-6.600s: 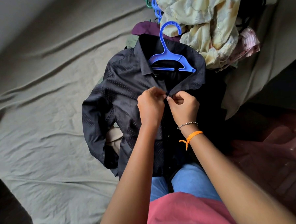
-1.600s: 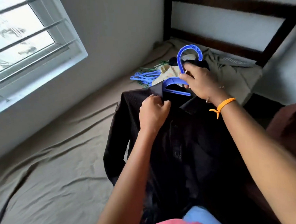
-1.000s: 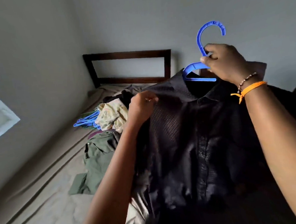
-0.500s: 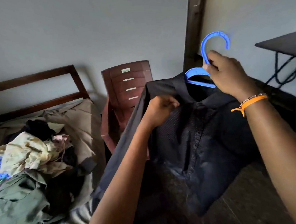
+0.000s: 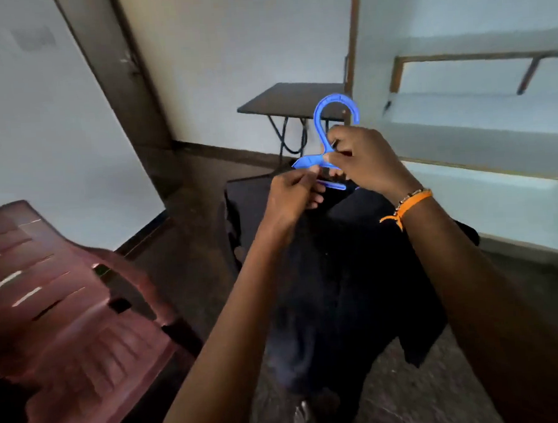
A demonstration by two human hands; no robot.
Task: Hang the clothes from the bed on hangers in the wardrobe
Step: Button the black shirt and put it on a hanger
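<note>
A black shirt point(image 5: 338, 266) hangs on a blue plastic hanger point(image 5: 323, 128), held up in the air before me. My right hand point(image 5: 362, 161) grips the hanger at the base of its hook; an orange band is on that wrist. My left hand point(image 5: 290, 197) pinches the shirt's collar and the hanger's lower bar just below. The shirt's body drapes down between my forearms. The bed and the other clothes are out of view.
A maroon plastic chair point(image 5: 66, 313) stands at the lower left. A small dark folding table point(image 5: 291, 100) is against the far wall. A dark door frame point(image 5: 118, 74) stands at the left. Pale built-in shelves point(image 5: 479, 110) fill the right side. Dark floor lies below.
The view has swung right, away from the bed, and now shows the table and shelves. My left hand has moved from the shirt's shoulder up to the collar by the hanger.
</note>
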